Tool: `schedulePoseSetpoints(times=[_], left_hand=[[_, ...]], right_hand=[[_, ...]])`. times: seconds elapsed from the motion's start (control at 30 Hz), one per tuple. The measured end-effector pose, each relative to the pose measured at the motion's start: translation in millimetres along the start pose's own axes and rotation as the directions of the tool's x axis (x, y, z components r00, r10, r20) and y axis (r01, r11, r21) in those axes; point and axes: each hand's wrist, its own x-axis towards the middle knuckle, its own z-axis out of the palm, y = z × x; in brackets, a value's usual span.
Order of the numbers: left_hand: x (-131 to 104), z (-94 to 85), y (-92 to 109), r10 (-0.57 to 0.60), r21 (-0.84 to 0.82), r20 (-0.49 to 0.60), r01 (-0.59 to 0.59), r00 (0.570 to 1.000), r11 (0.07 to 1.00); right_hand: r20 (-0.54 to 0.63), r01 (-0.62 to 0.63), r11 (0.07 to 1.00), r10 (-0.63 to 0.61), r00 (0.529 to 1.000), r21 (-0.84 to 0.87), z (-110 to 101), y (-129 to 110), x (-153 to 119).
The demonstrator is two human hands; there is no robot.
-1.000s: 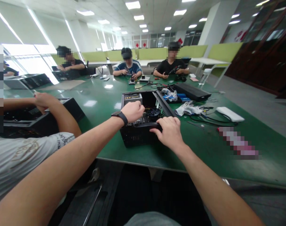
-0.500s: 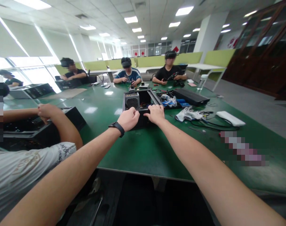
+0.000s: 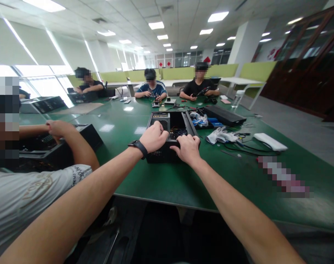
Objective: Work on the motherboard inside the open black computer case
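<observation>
A black open computer case (image 3: 167, 153) rests on the green table (image 3: 156, 183), with a grey power supply (image 3: 162, 120) and some wires inside. My left hand (image 3: 155, 136), a dark watch on its wrist, is closed on the near edge of the case at the left. Over the same edge, farther right, my right hand (image 3: 187, 146) has its fingers hooked, the thumb lying along the near side.
To the right lie grey-white gloves (image 3: 220, 135), black cables, a white pouch (image 3: 270, 142) and a dark tray (image 3: 223, 114). A person with another black case (image 3: 87, 141) sits close at left. Three people sit across the table.
The case has come nearer and slightly to the right, together with both my hands. More of its near side and its inside shows.
</observation>
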Motion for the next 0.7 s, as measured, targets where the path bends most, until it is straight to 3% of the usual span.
schedulePoseSetpoints(times=[0.1, 0.2, 0.27, 0.4, 0.5, 0.7], left_hand=[[3, 6.7, 6, 0.020, 0.045, 0.092, -0.025, 0.996, 0.999], [1, 20.8, 11, 0.043, 0.160, 0.254, -0.086, 0.966, 0.983], [-3, 31.8, 14, 0.071, 0.238, 0.391, -0.175, 0.918, 0.955], [-10, 50.9, 20, 0.142, 0.293, 0.626, -0.401, 0.767, 0.868], [-13, 62.2, 23, 0.149, 0.310, 0.702, -0.486, 0.696, 0.817], [-13, 82.9, 17, 0.048, 0.352, 0.740, -0.447, 0.671, 0.822]], right_hand=[[-0.020, 0.006, 0.999, -0.005, 1.000, 0.041, -26, -9, -43], [-0.023, 0.010, 0.997, -0.009, 1.000, 0.074, -55, -16, -87], [-0.017, 0.014, 0.995, -0.013, 1.000, 0.096, -74, -21, -114], [-0.043, 0.025, 0.980, -0.017, 0.999, 0.196, -104, -29, -160], [-0.064, 0.021, 0.970, -0.005, 0.998, 0.243, -117, -33, -182], [-0.081, 0.014, 0.964, 0.008, 0.997, 0.266, -125, -36, -196]])
